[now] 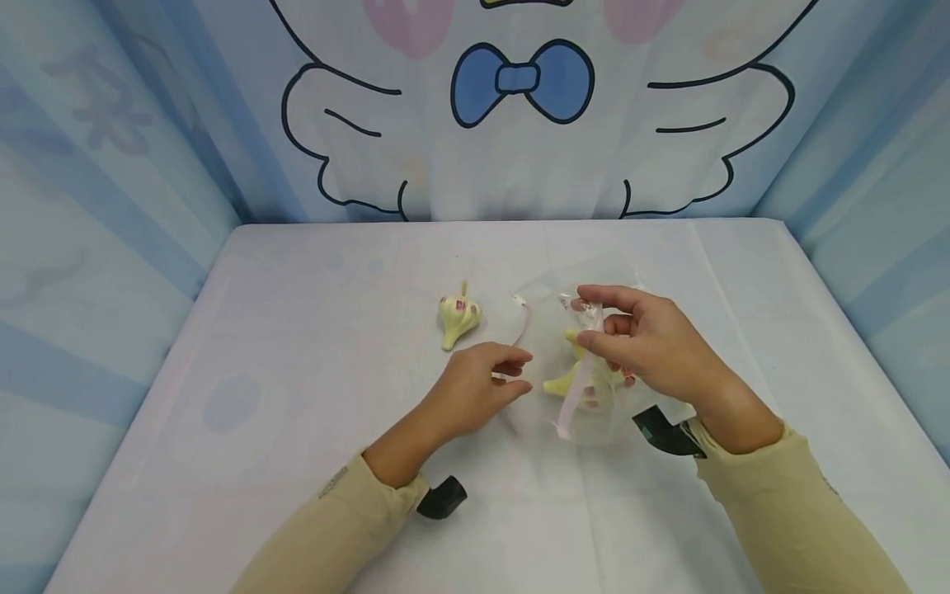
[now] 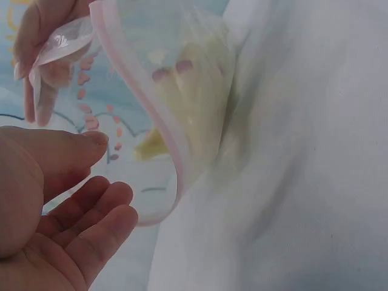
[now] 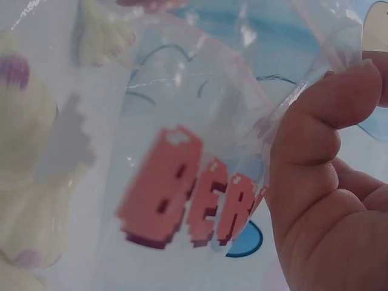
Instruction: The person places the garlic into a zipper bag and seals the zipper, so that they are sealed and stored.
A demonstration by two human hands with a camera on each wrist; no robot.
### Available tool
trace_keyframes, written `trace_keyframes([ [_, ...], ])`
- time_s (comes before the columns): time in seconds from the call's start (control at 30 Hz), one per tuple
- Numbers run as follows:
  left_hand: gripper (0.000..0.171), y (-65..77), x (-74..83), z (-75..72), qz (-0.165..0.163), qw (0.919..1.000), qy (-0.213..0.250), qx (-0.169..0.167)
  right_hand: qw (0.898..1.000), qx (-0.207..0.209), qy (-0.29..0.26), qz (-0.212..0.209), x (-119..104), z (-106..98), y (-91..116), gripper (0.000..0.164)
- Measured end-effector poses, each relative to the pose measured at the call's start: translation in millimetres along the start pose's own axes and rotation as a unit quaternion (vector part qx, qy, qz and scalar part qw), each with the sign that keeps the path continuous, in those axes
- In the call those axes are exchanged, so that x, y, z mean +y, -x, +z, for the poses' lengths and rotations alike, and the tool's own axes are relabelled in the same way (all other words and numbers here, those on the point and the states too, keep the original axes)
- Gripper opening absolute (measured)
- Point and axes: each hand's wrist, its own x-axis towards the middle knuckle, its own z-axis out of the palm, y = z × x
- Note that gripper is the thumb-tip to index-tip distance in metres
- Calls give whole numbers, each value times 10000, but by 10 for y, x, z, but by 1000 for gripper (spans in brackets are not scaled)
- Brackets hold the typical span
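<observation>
My right hand [image 1: 653, 340] pinches the upper edge of a clear plastic bag [image 1: 571, 412] with a pink band along its mouth. Through the film show pale yellow garlic bulbs [image 1: 562, 384] with purple patches, seen larger as garlic [image 2: 197, 97] in the left wrist view. Red printed letters [image 3: 182, 194] on the bag appear in the right wrist view. Left of the bag's mouth is my left hand [image 1: 478, 384], its fingers loosely bent with nothing between them. One more garlic bulb [image 1: 458, 318] lies on the table beyond the left hand.
A white cloth covers the table [image 1: 297, 462]. Behind it hangs a curtain [image 1: 519, 173] with a blue bow print, and blue patterned curtains [image 1: 89, 247] stand at both sides. Black wrist pieces [image 1: 442, 498] stick out from both sleeves.
</observation>
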Motion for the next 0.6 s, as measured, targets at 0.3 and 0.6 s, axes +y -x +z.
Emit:
trace_keyframes([
  [0.3, 33, 0, -187, -193, -129, 9979, 262, 571, 10000, -14, -60, 33, -3, -14, 6, 56],
  [0.6, 37, -102, -379, -349, -361, 9839, 152, 1741, 9999, -55, -143, 13, -8, -20, 7, 57],
])
